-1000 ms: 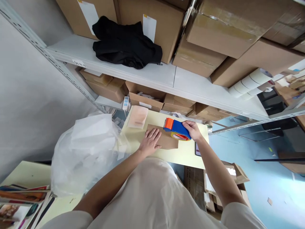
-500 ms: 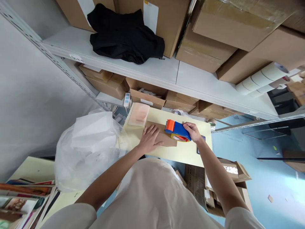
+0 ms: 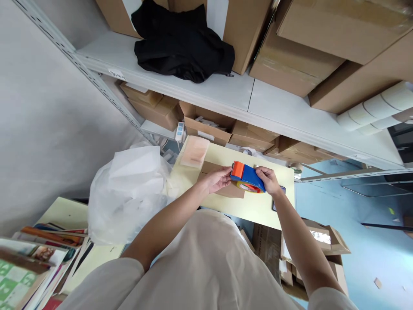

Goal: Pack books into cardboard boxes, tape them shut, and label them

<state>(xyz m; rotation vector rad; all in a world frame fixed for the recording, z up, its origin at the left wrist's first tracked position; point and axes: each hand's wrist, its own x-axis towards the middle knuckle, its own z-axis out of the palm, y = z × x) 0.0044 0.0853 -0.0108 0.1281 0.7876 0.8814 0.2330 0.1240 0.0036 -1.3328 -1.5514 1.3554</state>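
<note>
My right hand (image 3: pixel 267 179) grips the blue handle end of a tape dispenser (image 3: pixel 248 174), held above the table. It has an orange front and a roll of tape underneath. At the dispenser's orange front end is my left hand (image 3: pixel 219 180), thumb and fingertips pinched together against the cutting edge; whatever they pinch is too small to make out. Below both hands a small flat brown cardboard box (image 3: pixel 236 192) lies on the pale yellow table (image 3: pixel 258 211), partly covered by the left hand.
A pinkish padded sheet (image 3: pixel 195 151) lies at the table's far left corner, and a phone (image 3: pixel 279 199) near its right end. Left stands a big translucent plastic bag (image 3: pixel 111 211). A metal shelf (image 3: pixel 274 110) with cardboard boxes and black clothing (image 3: pixel 187 45) overhangs the far side.
My left hand has lifted off the cardboard box and moved to the dispenser's orange end, its fingers now pinched. The right hand still holds the dispenser. The view has shifted slightly.
</note>
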